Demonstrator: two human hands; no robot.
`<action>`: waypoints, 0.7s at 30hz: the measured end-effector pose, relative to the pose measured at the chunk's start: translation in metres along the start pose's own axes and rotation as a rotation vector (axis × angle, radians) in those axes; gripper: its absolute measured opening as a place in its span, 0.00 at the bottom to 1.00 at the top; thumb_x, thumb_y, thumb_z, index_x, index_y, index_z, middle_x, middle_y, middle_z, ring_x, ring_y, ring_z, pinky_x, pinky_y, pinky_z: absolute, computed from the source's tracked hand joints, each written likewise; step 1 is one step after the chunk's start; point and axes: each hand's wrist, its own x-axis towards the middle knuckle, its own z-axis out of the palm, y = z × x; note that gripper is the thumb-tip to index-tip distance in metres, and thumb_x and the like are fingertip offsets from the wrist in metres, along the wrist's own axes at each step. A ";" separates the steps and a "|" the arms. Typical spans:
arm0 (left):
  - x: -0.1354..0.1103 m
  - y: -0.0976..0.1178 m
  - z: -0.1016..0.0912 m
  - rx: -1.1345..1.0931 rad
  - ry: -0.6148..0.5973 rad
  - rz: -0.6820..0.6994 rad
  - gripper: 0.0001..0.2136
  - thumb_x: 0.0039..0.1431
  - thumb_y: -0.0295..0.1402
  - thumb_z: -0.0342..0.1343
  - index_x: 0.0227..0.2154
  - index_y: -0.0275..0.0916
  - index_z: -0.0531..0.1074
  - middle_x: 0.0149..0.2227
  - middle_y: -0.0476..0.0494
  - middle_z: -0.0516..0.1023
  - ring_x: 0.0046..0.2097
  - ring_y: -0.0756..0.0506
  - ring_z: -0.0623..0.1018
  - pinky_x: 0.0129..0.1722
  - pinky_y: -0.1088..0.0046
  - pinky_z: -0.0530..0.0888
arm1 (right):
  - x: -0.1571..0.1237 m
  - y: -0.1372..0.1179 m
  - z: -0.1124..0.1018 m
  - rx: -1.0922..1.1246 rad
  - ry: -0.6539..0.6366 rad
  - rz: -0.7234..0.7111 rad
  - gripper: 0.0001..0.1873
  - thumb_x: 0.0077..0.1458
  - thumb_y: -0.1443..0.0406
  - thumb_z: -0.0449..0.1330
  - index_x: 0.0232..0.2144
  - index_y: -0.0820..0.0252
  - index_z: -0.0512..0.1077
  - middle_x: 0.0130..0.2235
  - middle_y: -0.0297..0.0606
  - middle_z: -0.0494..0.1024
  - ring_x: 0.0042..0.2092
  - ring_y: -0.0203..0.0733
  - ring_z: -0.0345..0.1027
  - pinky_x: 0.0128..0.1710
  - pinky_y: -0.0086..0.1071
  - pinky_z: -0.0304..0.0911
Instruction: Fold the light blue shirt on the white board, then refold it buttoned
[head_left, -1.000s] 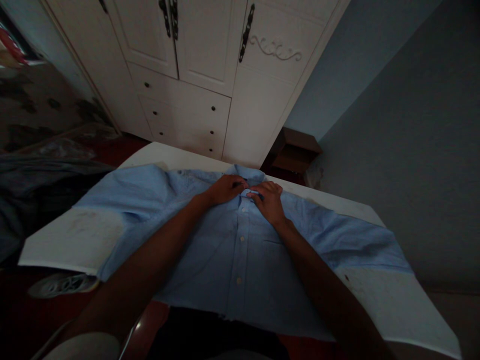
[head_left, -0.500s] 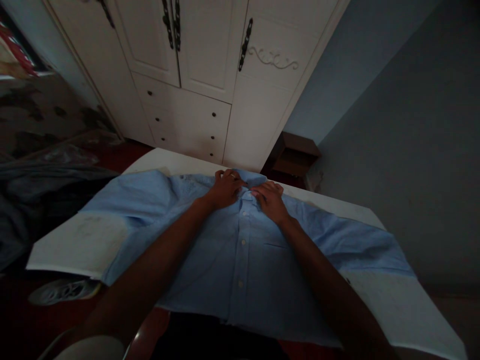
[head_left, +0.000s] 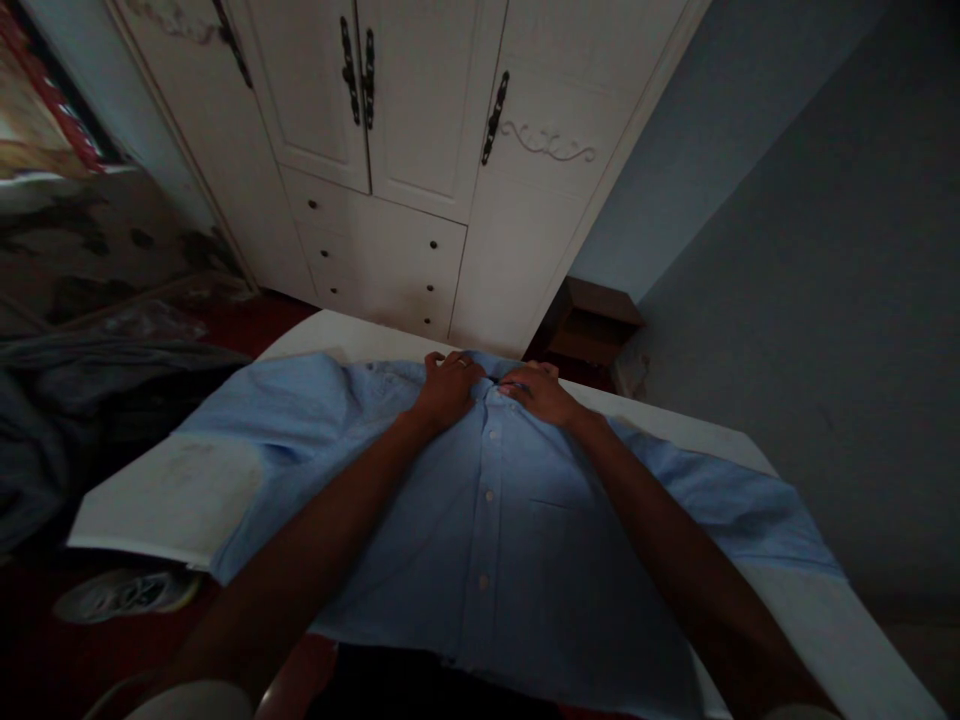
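Note:
A light blue button-up shirt [head_left: 570, 580] lies front up, its sleeves spread to both sides, on a white table [head_left: 165, 490]. At the far side, my left hand [head_left: 450, 390] is closed on the left part of the shirt collar [head_left: 486, 362], fingers bent over it. Just to the right, my right hand [head_left: 541, 394] pinches the other side of the collar near the top of the button strip [head_left: 487, 530]. A small gap at the neck opening separates the hands. Some fingertips are hidden in the fabric.
Behind the table stands a white wardrobe [head_left: 390, 245] with dark handles and drawer knobs. A brown wooden box-like unit [head_left: 600, 305] is beside it. Dark grey cloth [head_left: 45, 430] is heaped at the left, and a shoe [head_left: 124, 594] is on the red floor below.
The view has tilted up slightly, so everything sits a little lower. Both hands stay at the collar; my right hand's fingers have turned and curled more over the fabric.

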 end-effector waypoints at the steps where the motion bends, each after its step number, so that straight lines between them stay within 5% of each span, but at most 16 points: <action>1: 0.000 -0.001 0.001 -0.005 -0.001 0.004 0.16 0.55 0.21 0.47 0.41 0.42 0.75 0.43 0.39 0.77 0.51 0.38 0.70 0.52 0.51 0.57 | 0.000 0.002 0.001 0.021 -0.014 -0.014 0.16 0.64 0.54 0.53 0.43 0.52 0.77 0.42 0.39 0.80 0.46 0.48 0.68 0.51 0.49 0.54; 6: 0.000 -0.001 0.000 -0.056 -0.021 0.055 0.20 0.53 0.19 0.46 0.43 0.43 0.75 0.44 0.40 0.78 0.52 0.39 0.70 0.51 0.52 0.57 | 0.003 0.002 0.002 0.066 -0.056 -0.118 0.14 0.63 0.56 0.55 0.38 0.52 0.78 0.38 0.36 0.80 0.45 0.44 0.69 0.51 0.46 0.56; 14: 0.001 -0.002 0.000 -0.059 -0.008 0.023 0.15 0.57 0.23 0.47 0.41 0.42 0.76 0.43 0.39 0.78 0.51 0.39 0.71 0.51 0.52 0.59 | 0.004 -0.018 0.010 -0.110 0.008 0.002 0.12 0.63 0.65 0.55 0.30 0.59 0.75 0.36 0.41 0.78 0.46 0.48 0.69 0.53 0.52 0.52; 21: 0.001 -0.003 0.006 -0.010 0.011 0.001 0.15 0.63 0.31 0.48 0.50 0.40 0.72 0.56 0.35 0.71 0.59 0.39 0.66 0.55 0.56 0.63 | -0.013 -0.019 0.008 -0.061 0.168 -0.011 0.16 0.64 0.56 0.53 0.47 0.57 0.72 0.48 0.45 0.76 0.54 0.50 0.65 0.59 0.48 0.50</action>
